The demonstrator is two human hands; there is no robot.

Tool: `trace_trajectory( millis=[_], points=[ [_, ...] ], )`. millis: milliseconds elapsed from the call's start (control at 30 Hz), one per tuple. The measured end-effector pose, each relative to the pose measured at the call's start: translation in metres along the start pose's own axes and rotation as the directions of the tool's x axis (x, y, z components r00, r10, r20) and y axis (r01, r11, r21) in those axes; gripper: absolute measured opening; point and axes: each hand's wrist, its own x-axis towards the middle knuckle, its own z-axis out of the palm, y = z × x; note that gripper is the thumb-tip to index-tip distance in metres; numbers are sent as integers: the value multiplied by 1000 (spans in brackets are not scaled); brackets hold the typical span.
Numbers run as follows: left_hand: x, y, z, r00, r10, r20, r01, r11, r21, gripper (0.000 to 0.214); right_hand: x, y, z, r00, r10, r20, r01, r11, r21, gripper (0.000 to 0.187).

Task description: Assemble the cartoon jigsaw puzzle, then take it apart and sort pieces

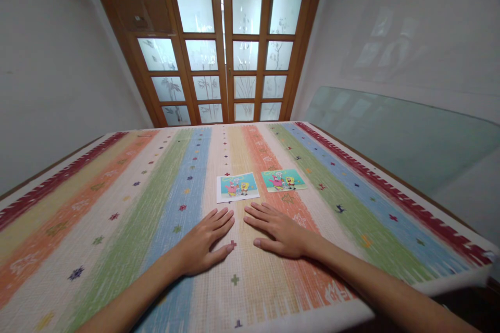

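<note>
Two cartoon picture cards lie flat, side by side, on the striped cloth. The left card [237, 188] has a white border along its left and lower edges; the right card [284, 180] shows much the same scene with almost no border. Just below the left card, my left hand [205, 242] rests palm down with its fingers stretched out, holding nothing. My right hand [278, 230] also lies flat on the cloth, fingers extended, its tips a little below the gap between the cards. Neither hand touches a card.
A cloth with coloured stripes [128, 208] covers the wide table or bed surface. Wooden doors with frosted panes [224, 47] stand beyond its far edge. Along the right wall leans a pale green panel [394, 130]. White walls rise on both sides.
</note>
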Motion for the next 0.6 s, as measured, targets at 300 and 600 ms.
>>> trace_trajectory(
  millis=[300,600],
  points=[
    [1,1,0,1000,-4,8,3,1000,17,62,2,-3,-4,1000,11,23,-11,1000,-8,64],
    [0,0,1,1000,7,-21,-7,1000,-1,63,1,-1,0,1000,2,-8,-2,1000,0,64]
  ],
)
